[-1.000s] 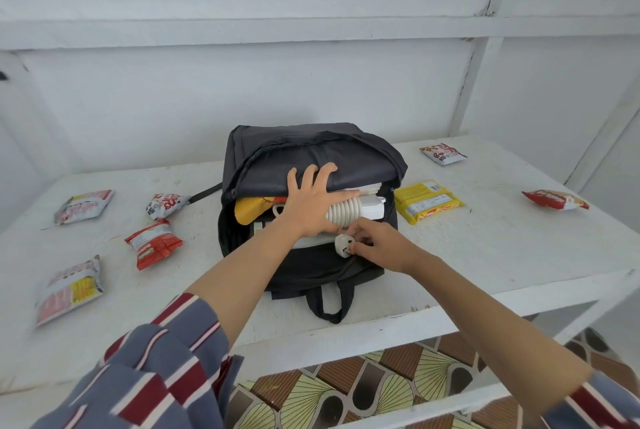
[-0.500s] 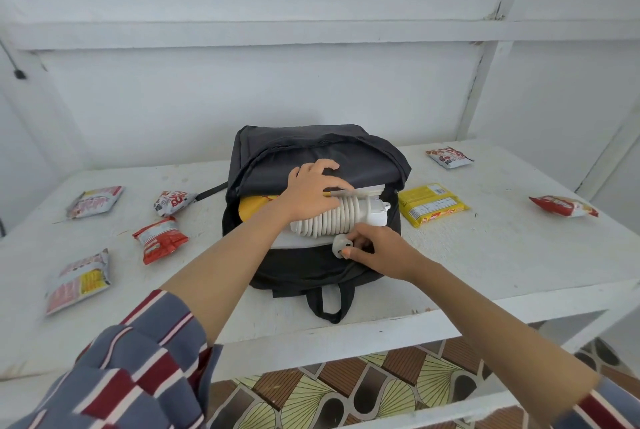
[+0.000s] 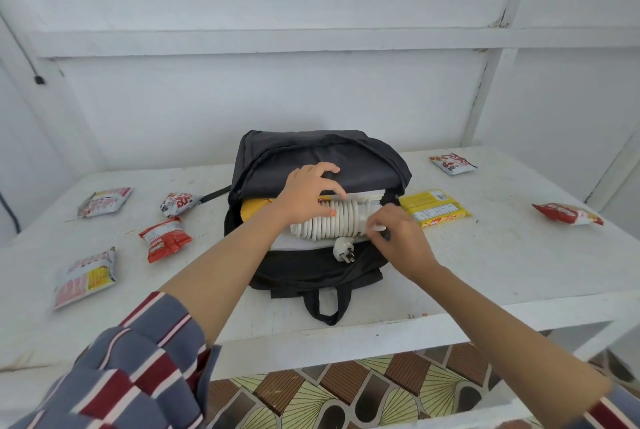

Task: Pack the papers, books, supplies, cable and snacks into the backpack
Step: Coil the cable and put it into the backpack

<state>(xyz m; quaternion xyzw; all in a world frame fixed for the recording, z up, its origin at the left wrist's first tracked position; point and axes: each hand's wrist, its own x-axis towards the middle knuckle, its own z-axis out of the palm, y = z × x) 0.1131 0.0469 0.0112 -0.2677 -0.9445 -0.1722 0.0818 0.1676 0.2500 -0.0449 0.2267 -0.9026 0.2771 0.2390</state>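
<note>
Nearest, at the front lip of the black fabric backpack (image 3: 311,269) lying open on the white surface (image 3: 485,272), a white plug (image 3: 344,252) hangs outside the opening. Just behind it the right hand (image 3: 398,238) pinches one end of the white coiled cable (image 3: 332,224). The left hand (image 3: 308,194) curls over the coil, holding it on the white papers (image 3: 294,244) inside the backpack. Once let go, the coil may spring loose, or the plug may catch in the zip. Foil snack packets (image 3: 164,238) lie unpacked on both sides of the backpack.
</note>
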